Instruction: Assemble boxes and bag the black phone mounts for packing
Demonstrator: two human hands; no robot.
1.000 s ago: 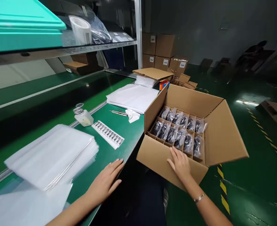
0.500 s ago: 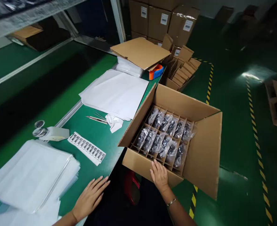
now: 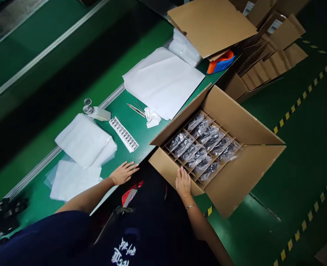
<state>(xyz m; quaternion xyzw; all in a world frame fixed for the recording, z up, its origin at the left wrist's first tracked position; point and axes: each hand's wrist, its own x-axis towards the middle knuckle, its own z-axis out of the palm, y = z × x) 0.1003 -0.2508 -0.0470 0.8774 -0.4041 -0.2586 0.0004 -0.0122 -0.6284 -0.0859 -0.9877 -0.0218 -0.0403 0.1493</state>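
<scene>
My right hand [image 3: 183,182] lies flat with fingers spread on the near flap of an open cardboard box [image 3: 242,125]. The box holds several dark parts in clear bags [image 3: 202,146], set in cardboard dividers. My left hand [image 3: 123,172] rests open, palm down, on the edge of the green worktable [image 3: 135,127], holding nothing. A strip of labels [image 3: 124,134] lies just beyond that hand. A pile of white sheets [image 3: 86,140] sits to its left.
A larger stack of white sheets [image 3: 163,81], tweezers [image 3: 135,109], a crumpled white wipe [image 3: 152,117] and a small bottle [image 3: 95,112] lie on the table. Flat cardboard [image 3: 210,24], an orange-blue tape dispenser [image 3: 221,62] and folded boxes [image 3: 266,62] are beyond. The green floor has yellow-black striping [image 3: 302,101].
The view has tipped downward and rolled, so my dark shirt and arms now fill the bottom. Both hands stay where they were, left on the table edge, right on the box flap.
</scene>
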